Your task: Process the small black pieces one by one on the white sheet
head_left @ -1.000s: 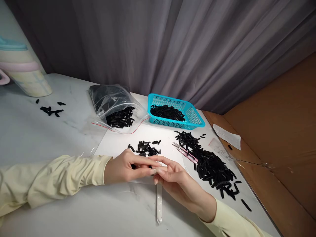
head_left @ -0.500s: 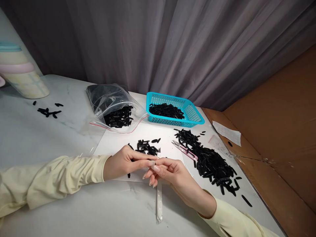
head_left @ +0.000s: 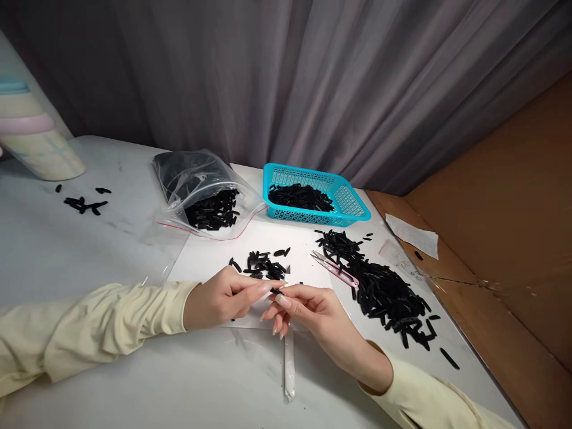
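Right hand, black piece seemingly between thumb and forefinger

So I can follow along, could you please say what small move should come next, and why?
Perhaps ease the left hand off the small black piece: the right hand also seems to pinch it, so one grip might suffice.

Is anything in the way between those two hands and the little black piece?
Nothing visible is. The black piece is right at the fingertips of the left hand and right hand.
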Demonstrator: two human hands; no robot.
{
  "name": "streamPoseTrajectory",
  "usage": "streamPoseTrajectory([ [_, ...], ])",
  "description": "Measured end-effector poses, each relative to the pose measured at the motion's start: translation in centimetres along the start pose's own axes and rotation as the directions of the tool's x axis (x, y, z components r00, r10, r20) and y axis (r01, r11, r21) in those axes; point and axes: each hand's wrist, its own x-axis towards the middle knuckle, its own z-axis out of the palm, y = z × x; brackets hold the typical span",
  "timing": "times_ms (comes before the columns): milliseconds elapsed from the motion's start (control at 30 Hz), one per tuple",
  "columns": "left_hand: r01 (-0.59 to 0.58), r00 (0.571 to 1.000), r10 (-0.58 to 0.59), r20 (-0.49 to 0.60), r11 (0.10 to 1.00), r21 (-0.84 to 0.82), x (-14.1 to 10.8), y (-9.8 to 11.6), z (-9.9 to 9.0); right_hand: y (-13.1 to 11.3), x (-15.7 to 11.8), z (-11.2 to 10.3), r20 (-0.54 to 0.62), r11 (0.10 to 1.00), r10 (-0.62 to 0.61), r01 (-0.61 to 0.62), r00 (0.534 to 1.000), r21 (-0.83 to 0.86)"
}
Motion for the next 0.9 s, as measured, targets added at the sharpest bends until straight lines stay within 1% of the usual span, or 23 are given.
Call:
streamPoseTrajectory([
  [100,-0.035,0.999,0.035,-0.007,0.999,0.022,-0.05,-0.09,0.05,0.02,-0.07,-0.05,0.000,1.000,-0.014,0.014,1.000,-0.022],
  [267,-0.058,0.998,0.060,-0.027,0.996,0.070,-0.11,0.09,0.19,0.20,-0.05,-0.10,-0.004,0.998,-0.035,0.035,0.999,-0.050],
  [500,-0.112,0.990,0.126,-0.064,0.976,0.187,-0.19,0.17,0.25,0.32,-0.13,0.03,0.001,0.999,-0.035,0.035,0.999,-0.027],
  [667,-0.118,0.988,0.136,-0.067,0.968,0.224,-0.34,0.03,0.19,0.46,-0.21,0.00,0.003,0.998,-0.060,0.060,0.998,-0.004],
  [900,-0.120,0.988,0.139,-0.066,0.964,0.236,-0.38,0.17,0.24,0.38,-0.31,-0.11,0.018,0.998,-0.052,0.053,0.998,-0.029],
])
